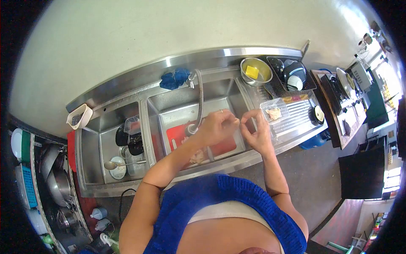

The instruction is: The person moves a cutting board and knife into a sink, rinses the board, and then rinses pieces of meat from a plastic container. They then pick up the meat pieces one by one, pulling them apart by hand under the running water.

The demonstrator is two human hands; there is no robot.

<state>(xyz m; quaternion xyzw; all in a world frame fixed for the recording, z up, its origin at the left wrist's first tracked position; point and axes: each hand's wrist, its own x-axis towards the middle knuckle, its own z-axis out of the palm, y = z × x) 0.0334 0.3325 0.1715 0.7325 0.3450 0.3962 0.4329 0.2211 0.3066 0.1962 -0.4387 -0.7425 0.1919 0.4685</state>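
My left hand (218, 128) is over the right sink basin, its fingers curled together; whatever they may hold is too small to make out. Close beside it, my right hand (256, 131) has thumb and forefinger pinched together, and I cannot make out anything between them. Beneath my hands a red cutting board (224, 146) lies in the basin, with pale pieces (197, 156) near its lower edge. The flexible faucet hose (201, 97) hangs down by my left hand. On the drainboard at the right, a clear container (282, 115) holds pale pieces (274, 113).
A metal bowl (264, 72) with a yellow sponge (252, 72) stands behind the drainboard, beside a black dish rack (311, 87). The left basin (91, 148) holds black dishes, a ladle (111, 165) and clear containers. A blue cloth (174, 79) lies behind the faucet.
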